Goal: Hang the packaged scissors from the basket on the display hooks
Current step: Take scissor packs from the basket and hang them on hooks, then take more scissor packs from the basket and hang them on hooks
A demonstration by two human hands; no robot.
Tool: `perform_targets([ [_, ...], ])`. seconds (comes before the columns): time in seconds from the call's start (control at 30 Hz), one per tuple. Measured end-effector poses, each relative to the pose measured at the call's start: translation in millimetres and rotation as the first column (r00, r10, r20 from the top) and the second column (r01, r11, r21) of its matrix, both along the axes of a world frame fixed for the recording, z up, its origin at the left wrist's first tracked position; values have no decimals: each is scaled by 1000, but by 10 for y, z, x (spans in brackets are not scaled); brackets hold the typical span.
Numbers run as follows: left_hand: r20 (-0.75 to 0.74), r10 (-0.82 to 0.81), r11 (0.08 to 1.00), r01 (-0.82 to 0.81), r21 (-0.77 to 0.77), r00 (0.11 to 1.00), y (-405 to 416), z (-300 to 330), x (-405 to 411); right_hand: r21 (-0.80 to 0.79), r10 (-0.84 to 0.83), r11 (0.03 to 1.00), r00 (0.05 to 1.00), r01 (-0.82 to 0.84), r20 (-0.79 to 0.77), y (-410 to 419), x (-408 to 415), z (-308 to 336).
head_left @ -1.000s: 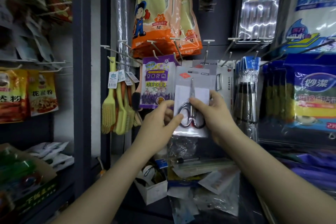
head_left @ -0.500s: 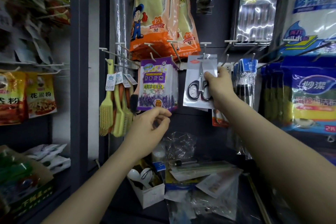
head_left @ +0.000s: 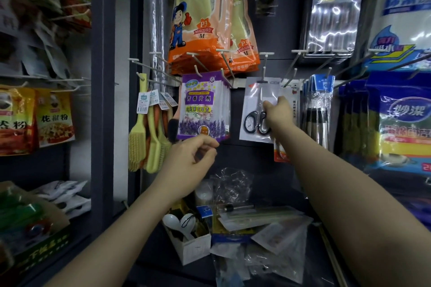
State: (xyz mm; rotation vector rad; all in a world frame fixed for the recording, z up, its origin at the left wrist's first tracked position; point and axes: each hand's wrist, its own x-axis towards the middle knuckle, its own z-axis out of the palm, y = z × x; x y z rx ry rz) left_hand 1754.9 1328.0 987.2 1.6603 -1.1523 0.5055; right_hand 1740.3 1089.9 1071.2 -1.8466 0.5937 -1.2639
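Display wall (head_left: 256, 163) with rows of white-tipped hooks; the packaged scissors (head_left: 257, 109) are shown hanging just below one display hook (head_left: 264, 70), at about 1 o'clock from frame centre, between the purple sachet packs (head_left: 203, 105) at their 9 o'clock and the blue-carded goods (head_left: 319, 112) at their 3 o'clock. The right hand (head_left: 278, 112) is closed on the pack's right edge, beside the black handles. The left hand (head_left: 189, 165), at 7 o'clock from the pack, is loosely curled and holds nothing. Whether the hang-hole is fully threaded cannot be told. The step is judged best completed by keeping the card level, sliding it back along the hook, and releasing only once it hangs freely.
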Motion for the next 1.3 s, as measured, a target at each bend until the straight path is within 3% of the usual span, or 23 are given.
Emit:
perform_targets([
  [0.13,-13,-4,1000,4,-10,1000,65,13,19,80,-9,997,998,13,-55,-18,76,22],
  [0.27,-21,-14,1000,14,0,1000,153,-19,0,168,-32,985,999,29,15,-6,33,-222],
  [0.37,-27,-34,999,35,1,999,232,-84,-50,43,-94,995,984,89,149,243,-243,-519],
  [0.43,-49,-84,996,84,4,995,290,-190,-111,-62,-3,998,990,11,138,463,-453,-796],
  [0.6,-127,-223,966,236,102,967,462,-782,-277,-38,221,974,975,-221,-8,1066,-994,-1720],
  [0.77,-347,-306,861,413,297,887,713,-1885,-471,15,245,966,900,-257,-362,1638,-1547,-2905],
  [0.93,-595,-217,665,564,490,774,983,-3214,-796,175,242,970,763,-169,-600,2142,-2098,-3979],
  [1.03,-710,-104,569,627,532,697,1175,-3949,-1000,337,370,927,563,-167,-739,2373,-2336,-4585],
  [1.17,-799,162,488,657,575,579,1372,-4785,-1287,572,567,816,299,-77,-768,2579,-2524,-5484],
  [1.3,-780,370,445,641,626,505,1505,-5454,-1530,676,656,735,200,49,-728,2729,-2584,-6372],
])
